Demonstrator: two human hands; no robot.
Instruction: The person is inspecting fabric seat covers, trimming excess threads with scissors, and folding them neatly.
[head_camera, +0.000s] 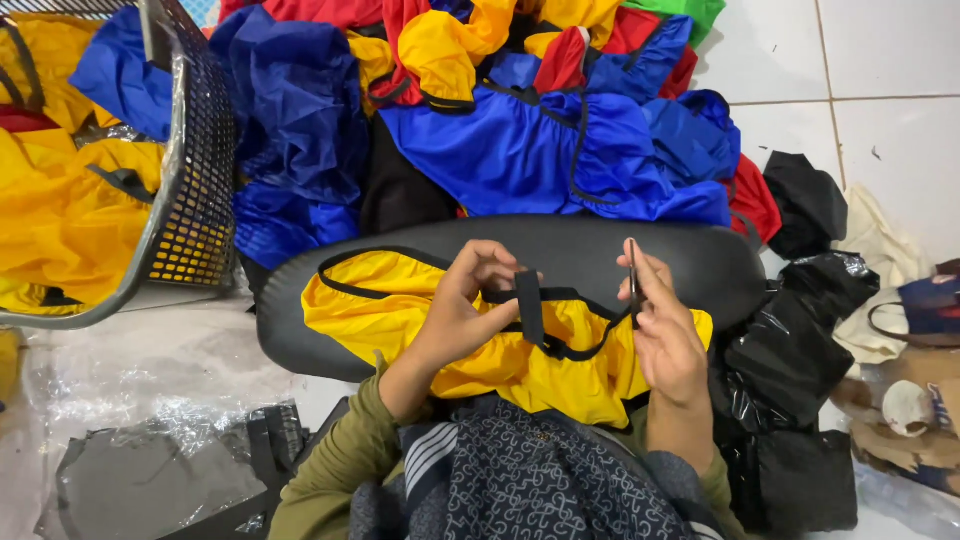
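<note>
Strap (529, 306), black, is pinched between my left hand's (462, 318) thumb and fingers, dead centre over the yellow garment (400, 315) that's spread on the dark cushion (560, 245) in my lap. My right hand (662, 335), at 3 o'clock from the strap, has its fingers closed round small scissors (634, 283) pointing up. Pile of blue, red and yellow fabric (520, 120) sits at 12, basket (195, 170) of yellow stuff at 10, black bags (800, 340) at 3.
</note>
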